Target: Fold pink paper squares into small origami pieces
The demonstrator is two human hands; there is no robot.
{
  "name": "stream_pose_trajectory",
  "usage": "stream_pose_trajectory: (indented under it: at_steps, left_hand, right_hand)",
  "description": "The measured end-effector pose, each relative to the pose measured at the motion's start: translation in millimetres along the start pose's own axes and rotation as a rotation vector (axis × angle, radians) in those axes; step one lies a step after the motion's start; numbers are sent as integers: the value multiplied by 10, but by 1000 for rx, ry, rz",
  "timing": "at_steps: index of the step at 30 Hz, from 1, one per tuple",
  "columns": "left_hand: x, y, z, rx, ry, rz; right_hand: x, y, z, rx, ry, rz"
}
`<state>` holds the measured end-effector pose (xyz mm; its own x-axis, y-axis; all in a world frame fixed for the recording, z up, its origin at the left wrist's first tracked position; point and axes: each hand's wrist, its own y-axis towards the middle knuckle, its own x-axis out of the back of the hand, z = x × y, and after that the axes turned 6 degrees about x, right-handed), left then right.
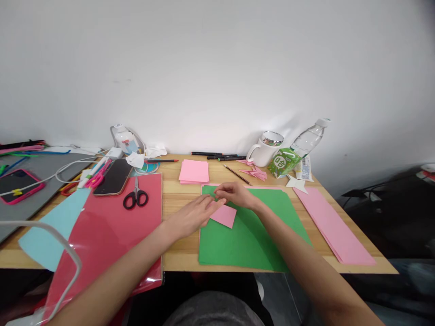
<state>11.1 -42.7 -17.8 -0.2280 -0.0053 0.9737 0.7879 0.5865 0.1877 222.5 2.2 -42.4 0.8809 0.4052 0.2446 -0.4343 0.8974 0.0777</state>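
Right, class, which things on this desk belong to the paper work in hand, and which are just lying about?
In hand: left hand and right hand, both at the small pink paper, which lies on the green sheet.
Lying about: scissors, red sheet, phone, pencil, mug, water bottle, stack of pink squares.

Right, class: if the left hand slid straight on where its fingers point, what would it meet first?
Likely the right hand, just beyond the small pink paper square it touches; depth unclear.
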Motion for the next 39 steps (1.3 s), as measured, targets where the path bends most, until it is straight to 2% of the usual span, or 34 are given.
stream_pose_trajectory:
  at_steps: [4,10,12,16,19,21,23,25,29,33,36,39]
  left_hand:
    - [-7,12,-38,-56,123,-64]
    - [-31,69,1,-119,85,-155]
    - [-50,81,50,-124,47,-233]
    - [-101,70,146,-132,-120,-467]
    - [-135,41,178,-184,-239,-595]
    - [-136,24,177,-172,-277,-665]
    - [-112,16,165,-116,-311,-724]
    - [-72,19,150,-44,-373,-760]
    - [-17,45,135,193,-609,-718]
    - [-54,73,147,479,-1084,-571]
    - [-88,93,150,542,-1390,-360]
    - [-71,107,131,554,-1376,-205]
  right_hand:
    - [-83,87,-21,29,109,60]
    - [-125,36,-104,70,167,2]
    - [-135,16,-103,86,163,-14]
    - [-150,-6,-57,120,123,-45]
    - [-150,-9,-15,187,4,-129]
    - [-141,-10,7,218,-15,-194]
    - [-129,-14,25,196,98,-208]
    - [-123,-22,42,117,261,-169]
    - [-141,-32,59,-29,408,-119]
    - [-177,-22,57,19,296,-286]
    - [-225,-34,77,80,97,-411]
    - [-302,-72,114,136,-83,-430]
